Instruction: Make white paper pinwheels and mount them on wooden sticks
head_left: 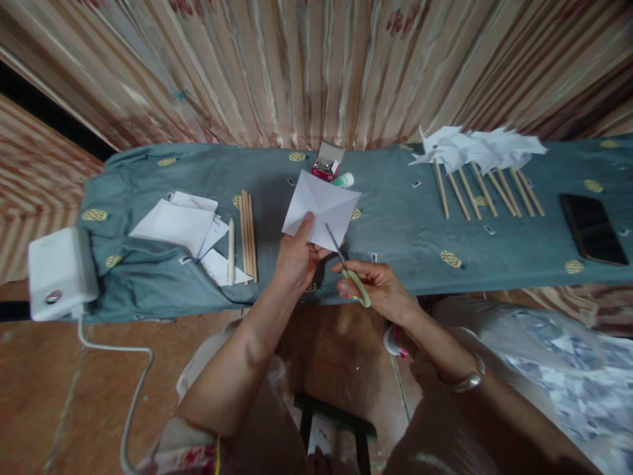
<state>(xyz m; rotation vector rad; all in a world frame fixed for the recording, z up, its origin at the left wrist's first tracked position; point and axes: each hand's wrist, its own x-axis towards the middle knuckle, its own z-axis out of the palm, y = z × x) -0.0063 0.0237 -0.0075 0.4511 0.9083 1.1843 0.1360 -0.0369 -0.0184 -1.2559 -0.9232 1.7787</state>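
bare forearms (257, 343) of the person come nearest, reaching forward to the table with its green cloth (400, 247). the left hand (295, 258) holds a creased white paper square (324, 198) between thumb and fingers, above the middle of the cloth. the right hand (376, 285) is closed around the handles of the scissors (357, 287); one dark blade lies over the paper, and the other cannot be seen. just behind the paper stands a small red box (325, 173), its lid raised, with many little metal pieces inside. at right, a clear plastic bag (494, 333) contains white and bluish pieces, too unclear to name.
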